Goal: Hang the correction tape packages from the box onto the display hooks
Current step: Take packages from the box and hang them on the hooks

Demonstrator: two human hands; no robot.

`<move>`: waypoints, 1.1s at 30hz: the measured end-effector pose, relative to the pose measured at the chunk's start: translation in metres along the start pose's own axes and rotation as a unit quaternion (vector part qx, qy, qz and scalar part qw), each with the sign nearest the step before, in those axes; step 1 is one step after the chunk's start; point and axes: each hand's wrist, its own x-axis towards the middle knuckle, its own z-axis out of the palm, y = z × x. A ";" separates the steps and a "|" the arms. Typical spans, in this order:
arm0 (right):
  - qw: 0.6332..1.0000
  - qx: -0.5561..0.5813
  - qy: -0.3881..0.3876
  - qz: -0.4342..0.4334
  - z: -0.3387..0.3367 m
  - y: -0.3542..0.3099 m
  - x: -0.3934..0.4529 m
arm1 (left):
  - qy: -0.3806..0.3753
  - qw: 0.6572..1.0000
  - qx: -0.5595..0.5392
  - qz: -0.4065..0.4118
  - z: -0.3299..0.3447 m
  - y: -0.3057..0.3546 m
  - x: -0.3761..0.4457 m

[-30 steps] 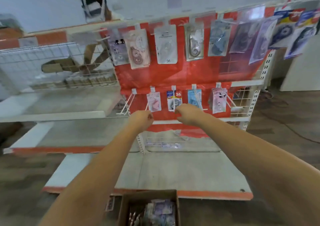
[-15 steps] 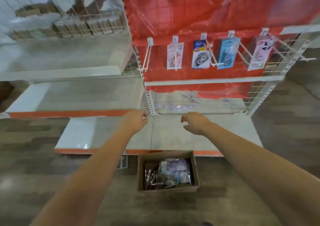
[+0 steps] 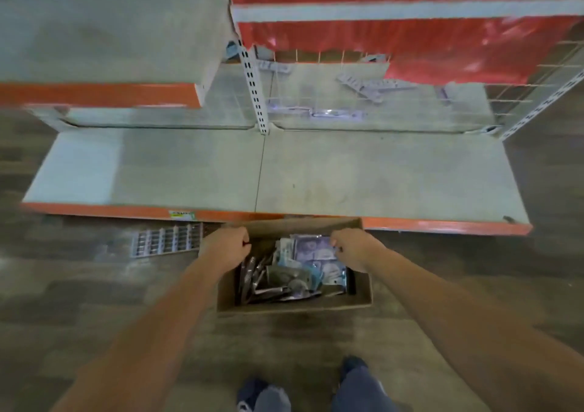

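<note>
Left hand over box left rim, fingers curled, nothing visibly held. Right hand fingers curled at purple correction tape package edge; hold unclear. Remaining packages below, between hands.

An open brown cardboard box sits on the floor just before the bottom shelf's orange edge. Inside lie jumbled correction tape packages (purple-printed cards uppermost, darker ones leaning at left).

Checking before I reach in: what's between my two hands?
Head view: the open box, with packages between left hand and right hand.
</note>
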 end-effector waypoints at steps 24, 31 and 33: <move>0.983 -0.105 0.011 -0.151 0.267 0.020 0.271 | -0.111 0.969 0.208 0.068 0.284 -0.069 0.234; 0.988 -0.126 0.010 -0.091 0.275 0.025 0.260 | -0.122 0.903 0.403 0.089 0.284 -0.058 0.221; 0.992 -0.103 -0.001 -0.078 0.273 0.027 0.257 | -0.116 0.893 0.422 0.108 0.282 -0.058 0.220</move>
